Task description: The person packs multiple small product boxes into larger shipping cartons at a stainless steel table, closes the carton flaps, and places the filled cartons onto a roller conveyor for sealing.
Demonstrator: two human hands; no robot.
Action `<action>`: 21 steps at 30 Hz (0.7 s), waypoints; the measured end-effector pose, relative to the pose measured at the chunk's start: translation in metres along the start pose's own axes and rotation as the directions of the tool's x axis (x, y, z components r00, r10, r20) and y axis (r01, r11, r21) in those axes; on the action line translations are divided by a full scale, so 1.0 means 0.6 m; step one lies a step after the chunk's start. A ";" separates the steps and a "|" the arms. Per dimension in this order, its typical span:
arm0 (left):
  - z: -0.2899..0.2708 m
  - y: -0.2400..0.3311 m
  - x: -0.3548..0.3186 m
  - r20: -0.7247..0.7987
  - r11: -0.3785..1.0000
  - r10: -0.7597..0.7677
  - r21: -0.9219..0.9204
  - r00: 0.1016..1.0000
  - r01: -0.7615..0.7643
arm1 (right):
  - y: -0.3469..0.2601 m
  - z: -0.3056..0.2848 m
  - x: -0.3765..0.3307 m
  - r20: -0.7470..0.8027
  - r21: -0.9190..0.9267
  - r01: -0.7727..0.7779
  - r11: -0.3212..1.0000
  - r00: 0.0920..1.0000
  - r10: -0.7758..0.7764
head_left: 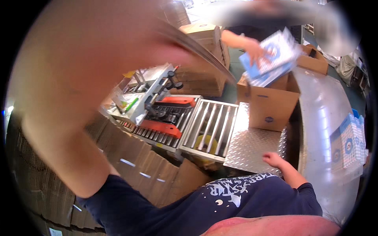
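The left arm (67, 129) rises close to the camera, blurred, carrying a flat cardboard sheet (197, 47) whose edge sweeps toward one o'clock; the left hand itself is lost in the blur, so I cannot tell how its grip stands. The right hand (273, 159) rests loosely curled, holding nothing, at the near edge of the ribbed metal plate (252, 145), at five o'clock from the roller rack (208, 128). A co-worker's hand (254, 49) lowers blue packets (271, 57) into the open box (269, 106). In my judgement, the sheet should be kept high to clear the taping machine (157, 102) and the folded stack (149, 165).
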State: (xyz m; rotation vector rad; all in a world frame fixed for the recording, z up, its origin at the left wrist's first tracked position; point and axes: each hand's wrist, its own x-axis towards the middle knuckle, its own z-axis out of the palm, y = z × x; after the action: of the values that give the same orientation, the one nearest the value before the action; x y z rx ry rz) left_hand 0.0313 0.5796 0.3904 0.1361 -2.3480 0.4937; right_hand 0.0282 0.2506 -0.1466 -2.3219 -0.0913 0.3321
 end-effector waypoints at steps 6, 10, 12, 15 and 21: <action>0.188 -0.101 -0.160 0.145 0.165 -0.910 0.986 0.389 0.018 | -0.302 -0.226 -0.100 -0.130 0.950 0.254 0.183 0.851 -0.508; 0.345 -0.125 -0.403 -0.193 0.075 -0.889 0.833 0.415 0.548 | -0.249 -0.257 -0.072 0.259 0.724 0.144 0.674 0.850 -0.460; 0.387 -0.109 -0.461 -0.275 0.020 -0.915 0.698 0.294 0.716 | -0.208 -0.225 -0.063 0.120 0.743 0.226 0.630 0.881 -0.458; 0.289 -0.094 -0.487 -0.609 -0.488 -0.789 0.539 -0.083 0.686 | -0.208 -0.230 -0.084 0.224 0.800 0.051 0.598 0.899 -0.376; 0.227 -0.037 -0.747 -0.920 -0.418 -0.257 -0.170 -0.296 0.892 | -0.209 -0.287 -0.015 0.111 0.896 0.051 0.441 0.936 -0.334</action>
State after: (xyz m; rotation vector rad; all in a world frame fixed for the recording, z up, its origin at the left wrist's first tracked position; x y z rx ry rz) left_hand 0.2787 0.4877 0.0026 1.7816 -0.2593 0.5493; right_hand 0.0694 0.2167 0.0596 -1.1621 -0.2584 0.4459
